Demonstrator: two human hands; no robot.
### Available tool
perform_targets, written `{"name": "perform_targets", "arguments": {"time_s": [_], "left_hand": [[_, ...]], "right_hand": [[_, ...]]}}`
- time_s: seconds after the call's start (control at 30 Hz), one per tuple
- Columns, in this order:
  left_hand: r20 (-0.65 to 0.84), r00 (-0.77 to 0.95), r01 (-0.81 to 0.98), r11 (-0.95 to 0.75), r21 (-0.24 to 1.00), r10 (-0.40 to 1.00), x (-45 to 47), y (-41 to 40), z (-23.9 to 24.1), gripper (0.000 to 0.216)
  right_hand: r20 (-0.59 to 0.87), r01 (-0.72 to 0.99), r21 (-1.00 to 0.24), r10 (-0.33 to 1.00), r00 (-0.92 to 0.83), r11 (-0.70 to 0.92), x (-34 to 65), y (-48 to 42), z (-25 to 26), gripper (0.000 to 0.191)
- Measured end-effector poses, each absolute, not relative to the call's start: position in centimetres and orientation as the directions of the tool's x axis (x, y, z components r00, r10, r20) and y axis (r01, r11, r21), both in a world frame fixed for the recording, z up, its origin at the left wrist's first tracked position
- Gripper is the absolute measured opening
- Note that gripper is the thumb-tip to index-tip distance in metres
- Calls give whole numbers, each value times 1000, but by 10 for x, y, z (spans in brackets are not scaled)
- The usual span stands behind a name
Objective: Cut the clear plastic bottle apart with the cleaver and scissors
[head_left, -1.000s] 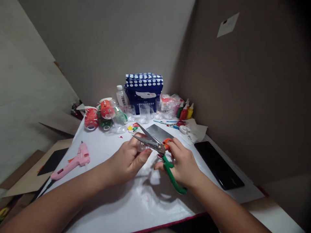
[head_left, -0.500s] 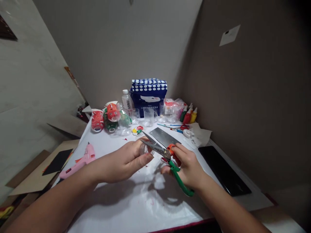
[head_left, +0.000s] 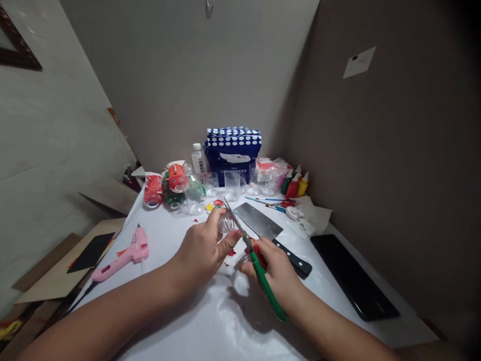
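Note:
Between the fingers and thumb of my left hand [head_left: 205, 250] is a small clear plastic piece [head_left: 226, 223], ribbed and rounded like part of a bottle. My right hand [head_left: 276, 265] grips scissors [head_left: 267, 286] with one green and one orange-red handle. Their blades point up and away, closed or nearly so, right against the right side of the plastic piece. Just beyond my right hand a cleaver [head_left: 259, 220] lies flat, its black riveted handle partly behind my fingers. Small red scraps [head_left: 230, 253] lie on the white tabletop under my hands.
At left lies a pink glue gun [head_left: 131, 253]. Red and green bottle crafts [head_left: 176, 179], cut clear plastic cups [head_left: 232, 185], a water bottle [head_left: 198, 158] and a blue bag [head_left: 233, 155] stand at the back. Paint bottles [head_left: 293, 185], brushes [head_left: 276, 204] and a black phone-like slab [head_left: 353, 276] are at right.
The scissor blades have come together and swung more upright beside the plastic piece. My left hand has turned slightly, tilting the piece. The view has shifted a little, showing the cleaver's handle.

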State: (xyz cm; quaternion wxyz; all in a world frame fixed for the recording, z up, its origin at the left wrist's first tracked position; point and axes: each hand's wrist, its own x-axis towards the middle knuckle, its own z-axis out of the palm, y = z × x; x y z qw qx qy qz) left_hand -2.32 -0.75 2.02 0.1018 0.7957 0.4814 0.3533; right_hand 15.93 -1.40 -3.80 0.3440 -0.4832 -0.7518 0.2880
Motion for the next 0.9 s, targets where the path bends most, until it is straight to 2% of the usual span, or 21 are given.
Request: {"name": "perform_targets", "arguments": {"time_s": [0.17, 0.33, 0.47, 0.67, 0.9], "left_hand": [[396, 317, 684, -497, 534, 862, -25, -10, 24, 31], [404, 438, 619, -595, 513, 803, -26, -9, 24, 28], [384, 460, 597, -599, 533, 800, -26, -9, 22, 24], [402, 496, 549, -637, 542, 770, -25, -10, 22, 21], [389, 529, 505, -648, 570, 755, -27, -13, 25, 26]], "right_hand": [[193, 536, -752, 905, -379, 385, 164, -17, -31, 24], [193, 524, -738, 877, -440, 425, 169, -20, -24, 40], [259, 557, -697, 883, -392, 452, 169, -16, -29, 39], [395, 679, -555, 870, -294, 481, 173, -12, -32, 46], [575, 605, -495, 757, -309, 623, 180, -10, -32, 46]]}}
